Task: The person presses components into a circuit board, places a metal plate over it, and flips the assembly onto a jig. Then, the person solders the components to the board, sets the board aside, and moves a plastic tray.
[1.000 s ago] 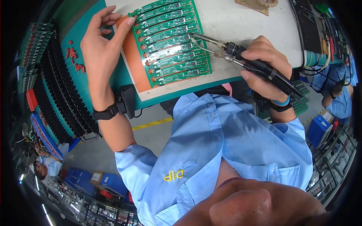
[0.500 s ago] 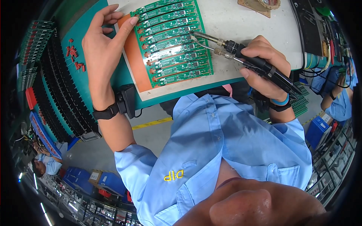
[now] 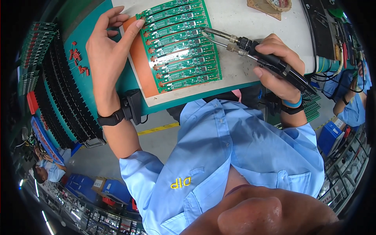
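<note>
A green circuit board panel, made of several narrow strips, lies on an orange sheet on the worktable. My left hand is at its upper left edge, the thumb resting on the panel's border and the other fingers loosely bent and apart. In my right hand is a black soldering iron with a thin feed tube running beside its metal barrel. The iron points left, and its tip is at the right ends of the upper strips. Whether the tip touches a pad is too small to tell.
Red components with wire leads lie on the green mat to the left. Farther left stand black slotted racks. At the back right, a round dish sits on a brown board. Cables and tools line the right side.
The soldering iron's tip has moved slightly up and right, to a strip farther from me, and my right hand has shifted a little right. My left hand stays almost in place.
</note>
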`<state>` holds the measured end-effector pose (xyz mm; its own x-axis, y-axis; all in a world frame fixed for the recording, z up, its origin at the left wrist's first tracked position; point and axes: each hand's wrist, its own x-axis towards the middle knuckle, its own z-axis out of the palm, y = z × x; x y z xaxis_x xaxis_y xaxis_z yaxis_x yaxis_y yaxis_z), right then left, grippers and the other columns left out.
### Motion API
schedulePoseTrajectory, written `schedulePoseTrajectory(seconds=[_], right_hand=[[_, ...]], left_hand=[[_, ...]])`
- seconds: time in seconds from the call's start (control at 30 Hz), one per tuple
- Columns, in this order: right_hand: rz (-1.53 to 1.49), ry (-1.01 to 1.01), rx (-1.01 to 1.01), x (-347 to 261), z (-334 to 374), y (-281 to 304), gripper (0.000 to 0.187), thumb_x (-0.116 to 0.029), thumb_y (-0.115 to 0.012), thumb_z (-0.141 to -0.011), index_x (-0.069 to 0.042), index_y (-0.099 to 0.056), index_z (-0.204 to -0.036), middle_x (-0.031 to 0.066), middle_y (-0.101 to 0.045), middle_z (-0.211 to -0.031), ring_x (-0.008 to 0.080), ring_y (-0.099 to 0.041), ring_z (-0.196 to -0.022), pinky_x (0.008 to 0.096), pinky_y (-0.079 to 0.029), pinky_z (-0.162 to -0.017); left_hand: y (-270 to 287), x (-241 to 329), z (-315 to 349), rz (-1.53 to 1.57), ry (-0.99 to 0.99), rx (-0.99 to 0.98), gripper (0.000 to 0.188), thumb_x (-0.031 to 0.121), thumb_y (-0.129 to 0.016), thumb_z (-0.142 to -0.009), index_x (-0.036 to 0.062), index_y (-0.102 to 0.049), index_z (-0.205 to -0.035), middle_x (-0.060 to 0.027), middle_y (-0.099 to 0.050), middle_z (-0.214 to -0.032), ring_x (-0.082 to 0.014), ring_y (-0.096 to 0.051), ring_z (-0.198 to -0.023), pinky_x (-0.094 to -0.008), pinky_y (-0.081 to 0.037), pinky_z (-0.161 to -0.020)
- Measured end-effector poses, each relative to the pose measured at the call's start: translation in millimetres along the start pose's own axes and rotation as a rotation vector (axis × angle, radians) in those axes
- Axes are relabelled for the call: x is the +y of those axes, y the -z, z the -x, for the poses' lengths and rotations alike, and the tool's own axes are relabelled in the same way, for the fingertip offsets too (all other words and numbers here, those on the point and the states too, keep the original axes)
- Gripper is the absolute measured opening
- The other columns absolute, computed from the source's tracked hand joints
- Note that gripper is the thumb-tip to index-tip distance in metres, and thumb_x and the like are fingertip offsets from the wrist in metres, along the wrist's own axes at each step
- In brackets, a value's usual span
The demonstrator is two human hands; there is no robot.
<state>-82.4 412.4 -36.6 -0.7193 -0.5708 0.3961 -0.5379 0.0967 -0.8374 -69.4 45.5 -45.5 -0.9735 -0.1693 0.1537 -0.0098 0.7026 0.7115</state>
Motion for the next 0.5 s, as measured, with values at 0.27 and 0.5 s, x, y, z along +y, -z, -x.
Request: schedulePoseTrajectory(seconds=[0.27,0.5], right_hand=[[-0.005,-0.050,-0.013,2.5,-5.1,-1.7,0.041,0.003,-0.079,-0.076,0.003,-0.070,-0.115,0.0115,-0.070,-0.091,0.0201,-0.063,-0.081,0.0307,-0.050,-0.074],[-0.012,-0.083,-0.047,0.6,-6.3,-0.4,0.038,-0.002,-0.079,-0.078,0.006,-0.068,-0.114,0.0135,-0.066,-0.090,0.0233,-0.060,-0.084,0.0344,-0.048,-0.077]], left_hand=[[-0.7,-5.0,0.0,-0.022,-0.060,0.038,0.054,0.034,-0.087,-0.083,0.0040,-0.070,-0.125,-0.0095,-0.077,-0.109,-0.0178,-0.069,-0.098,-0.0310,-0.051,-0.083],[-0.3,-3.7,0.2,-0.026,-0.054,0.039,0.054,0.034,-0.088,-0.083,0.0046,-0.070,-0.125,-0.0096,-0.077,-0.108,-0.0182,-0.069,-0.099,-0.0312,-0.051,-0.084]])
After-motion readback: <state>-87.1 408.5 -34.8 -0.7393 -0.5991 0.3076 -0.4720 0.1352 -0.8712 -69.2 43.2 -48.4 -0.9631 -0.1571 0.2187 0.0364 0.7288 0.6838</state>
